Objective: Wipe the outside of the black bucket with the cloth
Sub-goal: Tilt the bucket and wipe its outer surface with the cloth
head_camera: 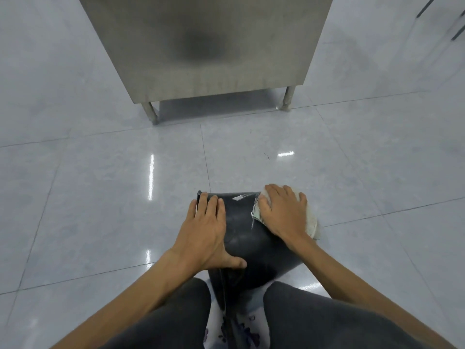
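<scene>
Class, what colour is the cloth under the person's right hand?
The cloth is off-white, pale beside the black bucket; seen best in the head view.

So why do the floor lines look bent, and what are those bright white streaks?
In the head view the wide-angle lens bows the floor tiles, so their joints curve toward the edges; the streaks are ceiling lights glaring off the glossy surface. The steel cabinet shows a dark, smeared reflection. The black bucket and both hands look fairly sharp.
</scene>
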Motion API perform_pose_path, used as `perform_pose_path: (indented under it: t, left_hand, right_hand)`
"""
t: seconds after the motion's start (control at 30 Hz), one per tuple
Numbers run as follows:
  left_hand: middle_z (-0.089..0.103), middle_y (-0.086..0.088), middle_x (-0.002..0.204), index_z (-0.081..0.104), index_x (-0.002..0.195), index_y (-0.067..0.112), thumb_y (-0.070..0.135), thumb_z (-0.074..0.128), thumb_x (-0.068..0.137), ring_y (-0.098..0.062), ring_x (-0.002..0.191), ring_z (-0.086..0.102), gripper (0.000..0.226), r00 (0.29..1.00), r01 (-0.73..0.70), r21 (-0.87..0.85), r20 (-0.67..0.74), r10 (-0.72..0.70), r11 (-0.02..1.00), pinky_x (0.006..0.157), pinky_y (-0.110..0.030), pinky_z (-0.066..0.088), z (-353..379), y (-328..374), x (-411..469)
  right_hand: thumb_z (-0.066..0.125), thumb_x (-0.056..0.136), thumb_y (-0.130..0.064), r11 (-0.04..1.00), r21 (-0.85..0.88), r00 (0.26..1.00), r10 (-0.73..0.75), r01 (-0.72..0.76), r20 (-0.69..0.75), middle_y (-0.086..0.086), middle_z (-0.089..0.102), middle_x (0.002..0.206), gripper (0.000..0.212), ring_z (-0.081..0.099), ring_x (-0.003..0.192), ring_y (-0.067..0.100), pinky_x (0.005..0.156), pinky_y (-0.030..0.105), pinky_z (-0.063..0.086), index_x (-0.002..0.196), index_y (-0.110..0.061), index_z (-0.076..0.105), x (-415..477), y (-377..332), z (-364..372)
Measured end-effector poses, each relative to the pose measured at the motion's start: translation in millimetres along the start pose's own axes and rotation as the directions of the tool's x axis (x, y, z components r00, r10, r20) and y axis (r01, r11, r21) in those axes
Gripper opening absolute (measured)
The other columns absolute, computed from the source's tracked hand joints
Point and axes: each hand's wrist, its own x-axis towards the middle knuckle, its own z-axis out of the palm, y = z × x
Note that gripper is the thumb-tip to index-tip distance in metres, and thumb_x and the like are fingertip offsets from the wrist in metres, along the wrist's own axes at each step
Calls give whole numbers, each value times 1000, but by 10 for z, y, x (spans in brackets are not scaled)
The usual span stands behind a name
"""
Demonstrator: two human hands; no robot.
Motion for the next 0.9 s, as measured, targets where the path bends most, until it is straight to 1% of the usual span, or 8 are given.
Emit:
perform_pose_path:
  t: [0.2, 0.3, 0.37, 0.43, 0.5, 0.57, 0.67, 0.9]
  left_hand:
    - [22, -15, 162, 17, 156, 4, 106, 36, 50, -36, 150, 12, 148, 999, 14, 37, -33, -13, 999, 122, -54, 14, 12, 1, 20]
    - [41, -11, 142, 38, 144, 6, 109, 28, 44, -32, 130, 35, 144, 997, 19, 127, -75, -9, 992, 115, -51, 24, -58, 16, 165]
    - [44, -9, 129, 44, 137, 7, 111, 25, 39, -30, 117, 40, 144, 997, 16, 149, -74, -5, 989, 110, -48, 28, -81, 56, 284]
    - [43, -9, 130, 41, 137, 5, 112, 27, 36, -30, 119, 39, 147, 999, 16, 137, -39, -11, 990, 112, -46, 27, -72, 70, 389]
    - [37, -12, 145, 30, 146, 3, 112, 32, 36, -35, 135, 31, 154, 999, 17, 104, 35, -21, 994, 119, -49, 20, -62, 53, 439]
    - [20, -17, 161, 13, 155, 1, 111, 37, 40, -38, 149, 14, 160, 996, 30, 68, 84, -35, 997, 124, -50, 10, -61, 35, 409]
    - [-1, -22, 166, -4, 156, -4, 110, 34, 46, -36, 153, -7, 163, 994, 42, 62, 96, -48, 997, 125, -47, -1, -49, 55, 347]
    - [-3, -27, 164, -6, 154, -8, 111, 25, 48, -40, 153, -6, 162, 993, 15, 106, 115, -27, 994, 123, -54, -1, -20, 78, 367]
  right_hand:
    - [20, 96, -50, 998, 31, 998, -54, 55, -32, -5, 58, 147, 66, 48, 137, 23, 117, 55, 23, 140, -21, 60, -109, 41, -25]
    - [23, 96, -49, 997, 53, 998, -57, 59, -32, -6, 60, 145, 63, 49, 135, 23, 117, 56, 24, 137, -21, 61, -89, 40, -34]
    - [26, 96, -48, 997, 58, 997, -56, 58, -45, -6, 60, 144, 61, 49, 135, 22, 118, 56, 24, 137, -21, 62, -107, 68, -19]
    - [29, 97, -47, 995, 69, 996, -61, 66, -68, -6, 61, 143, 58, 49, 136, 23, 118, 56, 23, 137, -21, 62, -131, 97, 7]
    - [31, 97, -46, 995, 73, 995, -63, 69, -71, -5, 62, 142, 57, 50, 135, 24, 117, 56, 23, 135, -20, 63, -111, 108, 11]
    - [31, 96, -45, 995, 63, 995, -70, 74, -67, -5, 63, 140, 56, 51, 133, 24, 116, 55, 24, 134, -20, 64, -92, 102, 20]
    - [31, 97, -46, 994, 55, 994, -85, 89, -69, -4, 62, 141, 57, 50, 133, 24, 115, 55, 24, 135, -19, 62, -100, 108, 22]
    - [28, 100, -45, 994, 28, 994, -103, 104, -34, -2, 53, 150, 59, 42, 142, 25, 121, 54, 23, 145, -17, 53, -178, 81, 47]
